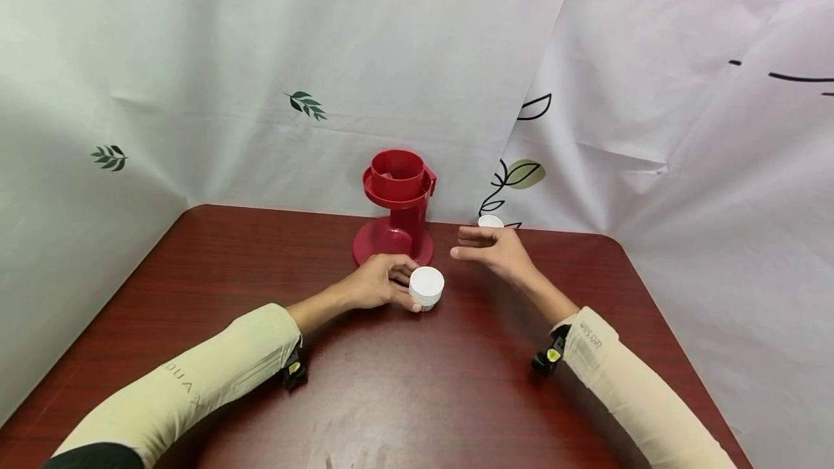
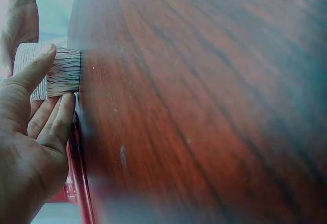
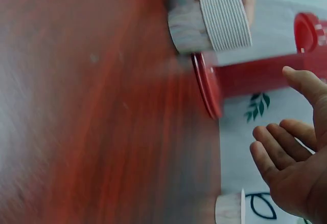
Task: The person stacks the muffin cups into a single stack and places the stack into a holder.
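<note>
My left hand (image 1: 378, 282) holds a small round jar (image 1: 426, 288) with a white ribbed lid, thumb on the near side and fingers on the far side. In the left wrist view the jar's body (image 2: 66, 71) carries a dark streaky pattern, and it stands upright at the table surface. To its right, my right hand (image 1: 498, 252) is raised above the table, fingers extended and thumb apart, holding nothing. Behind that hand, partly hidden, is a second white-lidded jar (image 1: 491, 221), also visible low in the right wrist view (image 3: 229, 209).
Just behind my left hand stands a red plastic stand (image 1: 374, 241) with a round base, bearing a red cup (image 1: 397, 189) in its upper ring. The dark reddish wooden table (image 1: 391, 396) meets a white patterned cloth (image 1: 417, 56) at its back edge.
</note>
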A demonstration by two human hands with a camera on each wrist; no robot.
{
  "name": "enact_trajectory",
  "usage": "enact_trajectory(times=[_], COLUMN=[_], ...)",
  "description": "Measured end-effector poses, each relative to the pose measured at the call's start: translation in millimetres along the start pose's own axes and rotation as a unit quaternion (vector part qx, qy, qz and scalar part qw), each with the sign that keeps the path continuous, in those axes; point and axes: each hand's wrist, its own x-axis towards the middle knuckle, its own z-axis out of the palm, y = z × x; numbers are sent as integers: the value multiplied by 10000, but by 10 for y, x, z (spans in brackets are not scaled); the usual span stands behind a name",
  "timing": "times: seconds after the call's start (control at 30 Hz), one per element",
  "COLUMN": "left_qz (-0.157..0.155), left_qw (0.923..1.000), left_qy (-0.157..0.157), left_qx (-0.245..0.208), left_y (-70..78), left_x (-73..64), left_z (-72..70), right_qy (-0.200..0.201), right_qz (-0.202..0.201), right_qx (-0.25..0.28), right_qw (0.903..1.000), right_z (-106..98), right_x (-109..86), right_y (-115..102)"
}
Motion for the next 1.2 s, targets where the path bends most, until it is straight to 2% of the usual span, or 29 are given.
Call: enact_trajectory(times=[0.27, 0.43, 0.53, 0.8, 1.2], left_qz=[-9, -42, -44, -113, -84], left_qw=[9999, 9998, 9998, 9999, 9998], left_qy=[-138, -149, -142, -114, -114], left_qx=[36, 111, 101, -47, 157], left_y=[37, 49, 48, 50, 14], left_x=[-2, -6, 1, 10, 42], left_z=[-15, -12, -7, 4, -12], right_qy=[731, 1029, 1181, 1278, 1497], right_qz=[166, 261, 288, 541, 550], right_qx=[-366, -550, -847, -1430, -1559], right_qw=[9965, 9928, 9890, 9799, 9748], right_z=[-232, -321, -380, -460, -499], right_x=[159, 246, 289, 381, 488], right_y=[83, 120, 137, 181, 299])
